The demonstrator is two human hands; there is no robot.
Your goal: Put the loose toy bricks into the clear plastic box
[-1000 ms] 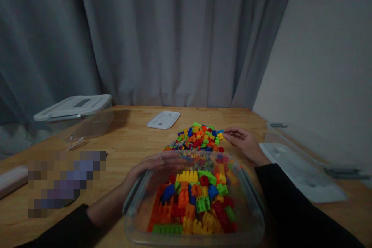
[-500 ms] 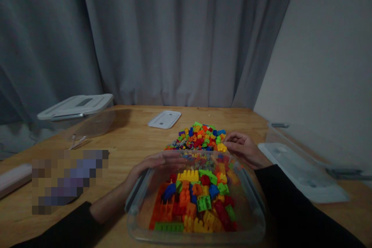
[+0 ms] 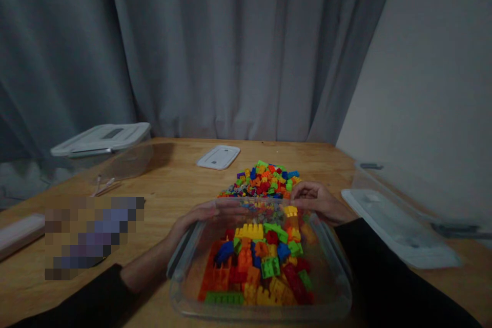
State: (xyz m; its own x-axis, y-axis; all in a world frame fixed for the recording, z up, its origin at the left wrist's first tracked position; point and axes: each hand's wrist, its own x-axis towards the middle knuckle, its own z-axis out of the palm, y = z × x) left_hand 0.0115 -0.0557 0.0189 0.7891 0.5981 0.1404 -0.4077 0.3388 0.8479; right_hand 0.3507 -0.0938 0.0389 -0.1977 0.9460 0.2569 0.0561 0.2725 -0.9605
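Observation:
Directly in front of me sits a clear plastic box (image 3: 261,313) holding several toy building bricks (image 3: 246,259). My left hand (image 3: 209,211) rests against its far left corner, fingers stretched out along the far wall; the thumb is hidden. At the far right rim, my right hand (image 3: 313,200) has its fingers closed on a yellow brick (image 3: 291,210), just inside the box; the fingertips are partly hidden by the plastic. Behind the box lies a colourful brick pile (image 3: 265,179), with small grey pieces at its left.
A lidded clear box (image 3: 126,161) stands at the left, beside a pixelated item (image 3: 96,238) and a pale case (image 3: 19,236). A white lid (image 3: 219,157) lies at the back. On the right are another clear box (image 3: 407,200) and a larger lid (image 3: 400,236).
My right hand has moved from the pile's right edge towards me, bringing the yellow brick over the box's far rim. My left hand stays in place at the box.

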